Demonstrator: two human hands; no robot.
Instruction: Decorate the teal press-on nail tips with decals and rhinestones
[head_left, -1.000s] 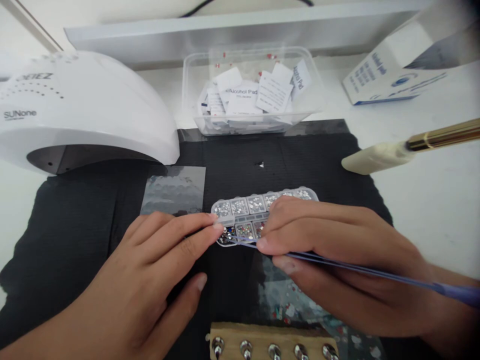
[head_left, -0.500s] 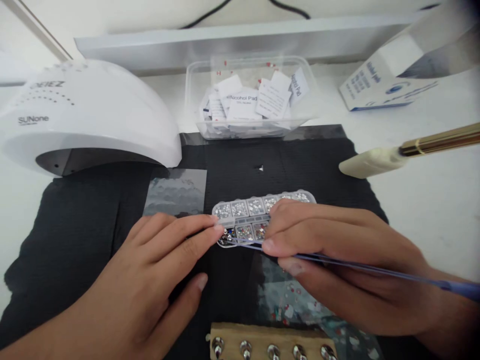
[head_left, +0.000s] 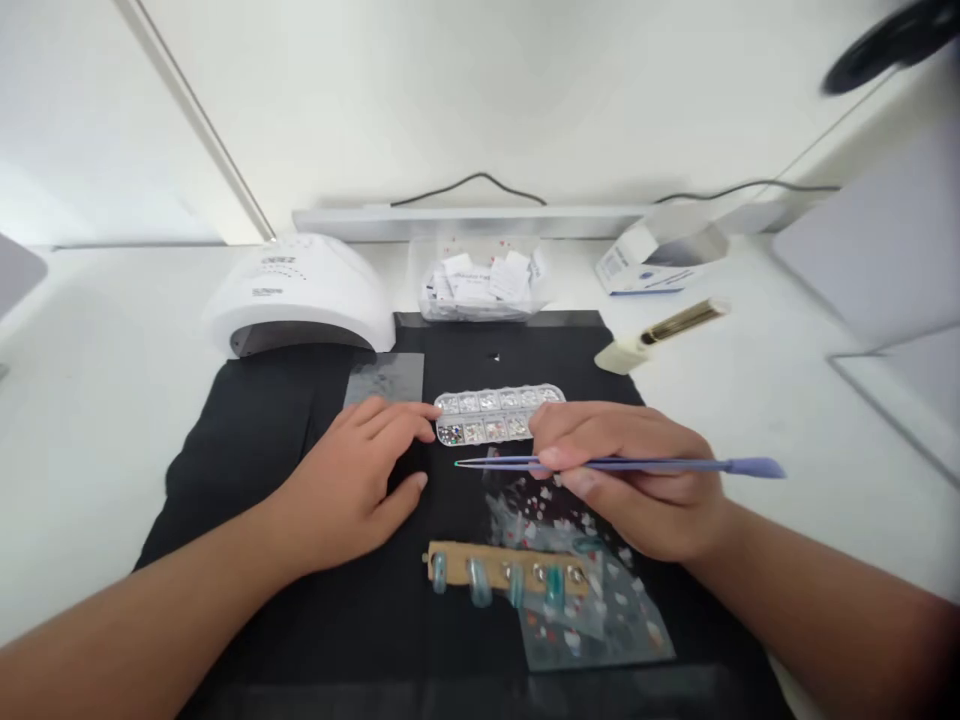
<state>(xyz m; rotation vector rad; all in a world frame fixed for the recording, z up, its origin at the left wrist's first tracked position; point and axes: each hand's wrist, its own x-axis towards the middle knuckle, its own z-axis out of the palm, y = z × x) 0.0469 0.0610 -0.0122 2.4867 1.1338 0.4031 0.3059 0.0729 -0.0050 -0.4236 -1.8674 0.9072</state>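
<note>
— Where are the person's hands?

— The left hand lies flat on the black mat, its fingers spread and loose, holding nothing; the fingertips touch the left end of the clear rhinestone box.

— And the other?

— The right hand has its fingers pinched shut on a thin purple tool, which lies level, its tip pointing left just below the box.

— What surrounds them?

— A wooden strip carrying teal nail tips sits near the mat's front edge, overlapping a clear sticker sheet. At the back of the worktop stand a white nail lamp and a tub of alcohol pads.
</note>
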